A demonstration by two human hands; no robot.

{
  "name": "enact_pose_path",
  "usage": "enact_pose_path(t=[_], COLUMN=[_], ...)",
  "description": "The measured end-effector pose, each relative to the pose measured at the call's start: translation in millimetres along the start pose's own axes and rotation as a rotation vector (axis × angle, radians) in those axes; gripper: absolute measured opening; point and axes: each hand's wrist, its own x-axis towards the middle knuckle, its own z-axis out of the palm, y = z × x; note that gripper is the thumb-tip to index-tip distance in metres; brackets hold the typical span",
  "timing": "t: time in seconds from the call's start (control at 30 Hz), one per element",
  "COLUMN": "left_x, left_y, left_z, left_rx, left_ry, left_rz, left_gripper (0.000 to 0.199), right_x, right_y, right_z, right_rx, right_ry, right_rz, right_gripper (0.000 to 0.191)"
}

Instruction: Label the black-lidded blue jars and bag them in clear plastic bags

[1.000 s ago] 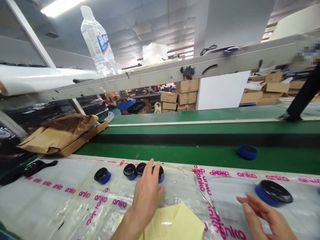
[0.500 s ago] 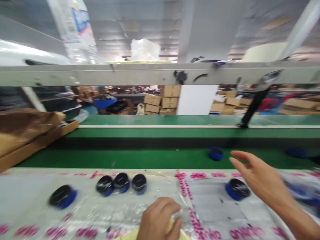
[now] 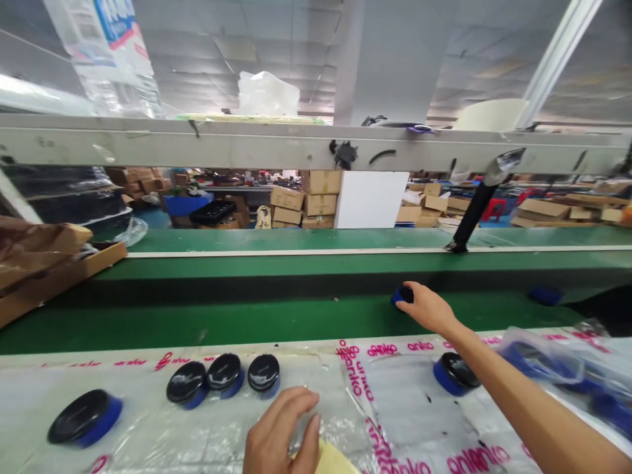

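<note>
As the head camera looks out along the line, the right hand point(image 3: 428, 308) is out at one o'clock, reaching past the edge of the worktop point(image 3: 99, 352) and onto the green conveyor belt point(image 3: 247, 322), and it's right on a black-topped blue disc point(image 3: 402, 295)! The fingers are bunched together over that disc, touching it and hiding most of it, though how tightly they're clamped I can't tell from here.

Down at six o'clock, the left hand point(image 3: 280, 431) sits with its fingers loosely curled, holding nothing that I can see, right beside a pale yellow sheet point(image 3: 336, 461). Whether they're touching it, I can't call.

Across the worktop's clear plastic cover point(image 3: 409, 401), printed in pink "anko" lettering, three more discs point(image 3: 224, 372) stand close together at eleven o'clock. Another disc point(image 3: 85, 417) lies alone at ten o'clock, and one more point(image 3: 457, 370) sits at two, just under the right forearm. Farther right, a blurry clear bag point(image 3: 538, 359) lies over something blue.

Beyond the belt, a grey overhead beam point(image 3: 296, 148) cuts across the view, blocking part of the stacked cardboard cartons point(image 3: 306, 197) at twelve o'clock. A cardboard tray point(image 3: 59, 276) sits at nine o'clock!
</note>
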Motion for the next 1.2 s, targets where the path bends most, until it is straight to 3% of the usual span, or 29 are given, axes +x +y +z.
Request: enact_pose_path(t=[0.17,0.23,0.33,0.47,0.57,0.67,0.77,0.97,1.07,1.2], left_x=[-1,0,3,6,8,10,11,13,12,8], left_y=[7,13,26,47,59,67,72,78,79,75], left_z=[0.5,2.2,5.0,10.1,16.0,23.5,31.5,45.8,51.9,59.4], left_rx=[-0.05,-0.071,-0.089,-0.087,-0.132,-0.185,-0.172,-0.143,-0.069,0.023], left_ry=[-0.123,-0.19,-0.251,-0.336,-0.387,-0.334,-0.291,-0.476,-0.521,-0.603], left_rz=[-0.019,-0.035,-0.083,-0.072,0.007,0.003,-0.049,-0.161,-0.127,0.02], left_gripper=[0.023,0.027,0.044,0.089,0.092,0.07,0.065,0.082,0.089,0.096], right_x=[-75,-111,-158,-201,-222,-230,-227,-227,-229,-228], right_y=[-34,-48,-65,-77,-75,-59,-34,-7,-8,-11], right_z=[0,-1,-2,4,15,21,17,10,16,20], right_rx=[0.363,0.702,1.037,1.207,1.265,1.158,0.804,0.341,0.257,0.175], right_ry=[-0.146,-0.27,-0.407,-0.535,-0.521,-0.498,-0.298,-0.132,-0.052,-0.124], right_rz=[-0.048,0.046,0.128,0.136,0.19,0.181,0.048,-0.396,-0.447,-0.404], right_gripper=[0.052,0.049,0.043,0.036,0.035,0.044,0.045,0.05,0.052,0.047])
